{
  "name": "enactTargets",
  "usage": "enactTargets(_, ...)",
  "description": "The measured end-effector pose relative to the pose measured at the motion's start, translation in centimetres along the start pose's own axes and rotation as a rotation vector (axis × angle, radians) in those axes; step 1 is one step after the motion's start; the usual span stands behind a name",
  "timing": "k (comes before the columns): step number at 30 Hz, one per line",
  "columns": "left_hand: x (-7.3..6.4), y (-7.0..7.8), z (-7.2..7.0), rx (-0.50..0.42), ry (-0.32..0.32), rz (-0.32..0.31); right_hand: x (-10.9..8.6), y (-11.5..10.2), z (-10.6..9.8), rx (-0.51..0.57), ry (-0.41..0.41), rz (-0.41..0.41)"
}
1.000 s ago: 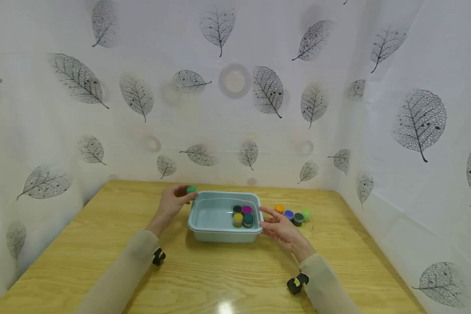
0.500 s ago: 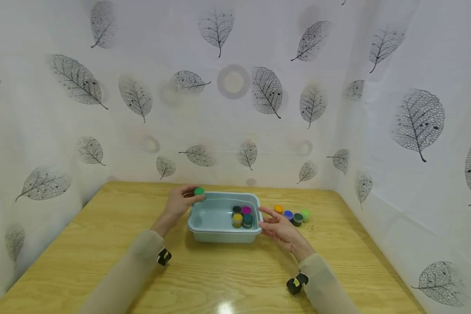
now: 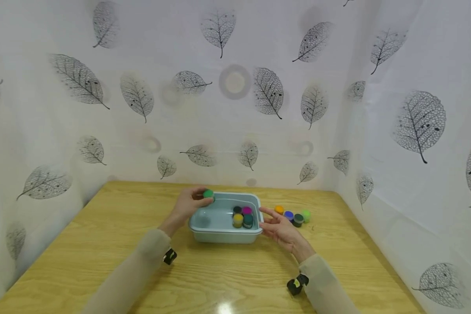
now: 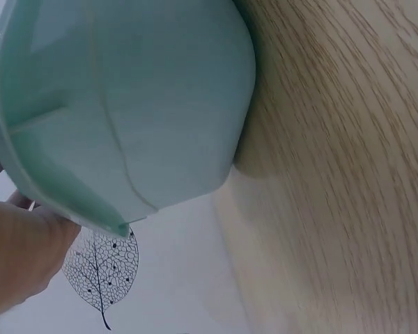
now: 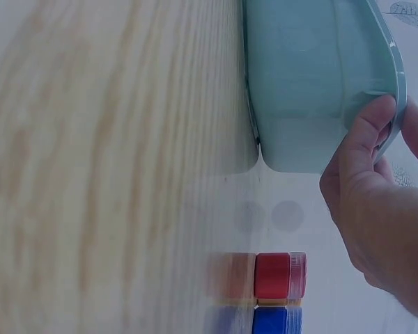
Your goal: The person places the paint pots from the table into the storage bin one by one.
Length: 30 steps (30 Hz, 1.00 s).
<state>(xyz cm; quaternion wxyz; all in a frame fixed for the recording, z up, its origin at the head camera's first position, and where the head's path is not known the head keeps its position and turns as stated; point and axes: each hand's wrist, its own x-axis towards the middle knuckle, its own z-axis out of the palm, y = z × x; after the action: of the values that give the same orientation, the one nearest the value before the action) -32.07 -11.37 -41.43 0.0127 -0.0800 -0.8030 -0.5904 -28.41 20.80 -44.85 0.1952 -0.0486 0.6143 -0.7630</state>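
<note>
My left hand (image 3: pixel 184 208) pinches a small green-topped paint pot (image 3: pixel 208 194) above the left part of a pale blue plastic basin (image 3: pixel 223 237). In the left wrist view the basin's outer wall (image 4: pixel 174 97) hides that pot. On the basin's right side, my right hand (image 3: pixel 283 231) grips the rim, its thumb (image 5: pixel 373 118) against the outside just under the edge. Inside, at the right end, a yellow pot (image 3: pixel 237 220), a teal one (image 3: pixel 248 221), a magenta one (image 3: pixel 246 210) and a blackish one (image 3: pixel 237 210) stand close together.
Right of the basin, an orange pot (image 3: pixel 279 209), a blue pot (image 3: pixel 288 215), a dark green pot (image 3: pixel 298 220) and a light green pot (image 3: pixel 306 215) stand on the wooden table (image 3: pixel 227 279). A red pot (image 5: pixel 273 275) shows in the right wrist view. Leaf-printed curtains surround the table.
My left hand has carried the green-topped pot rightward, from beside the basin's left rim to over its interior. The right hand and the basin have stayed put.
</note>
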Motion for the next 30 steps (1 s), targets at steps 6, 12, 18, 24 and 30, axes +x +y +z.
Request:
enactTargets(6,0.3,0.0,0.8,0.026,-0.028,-0.003,0.0,0.1,0.0,0.007,0.002,0.003)
enactTargets(12,0.6,0.5,1.8,0.041,-0.035,-0.035,-0.1,0.1,-0.1,0.017,0.006,0.006)
enactTargets(18,1.1,0.5,2.8,0.055,-0.074,-0.068,-0.1,0.0,-0.1,0.014,0.002,0.001)
enactTargets(24,1.1,0.5,3.4,0.037,-0.112,-0.074,0.0,-0.1,0.0,0.013,-0.008,-0.001)
enactTargets(30,1.4,0.3,4.0,0.058,-0.138,-0.079,0.1,0.0,-0.2,0.012,-0.015,0.006)
